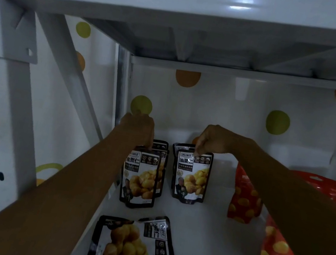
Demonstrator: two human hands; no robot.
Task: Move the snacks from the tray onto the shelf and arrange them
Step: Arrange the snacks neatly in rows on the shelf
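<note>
- On the shelf (200, 233), under both hands: snack pouches stand and lie here. No tray is in view, so what is left on it cannot be told.
- Left hand (137, 131): fingers curled down over the top edge of the left row of black pouches (140, 180), which stand upright one behind another directly below it.
- Right hand (213, 141): fingertips pinch the top edge of the right black pouch (192, 176), which is upright. A second black pouch stands just behind it.
- Nearer the person than either hand: flat black pouches (134, 242), overlapping and face up. They are not yet stood up, and are judged to be the arranging left to do.
- Right of the right hand, partly under its forearm: red pouches (243, 200) with yellow spots, upright. More red packs lie further right.
- Writing: the black pouches read 油栗仁 in large characters over a photograph of yellow kernels. The brand strip above and the small print are too small to read, and the red pouches' lettering is hidden.
- Progress, as judged: well along, with two black rows forming.
</note>
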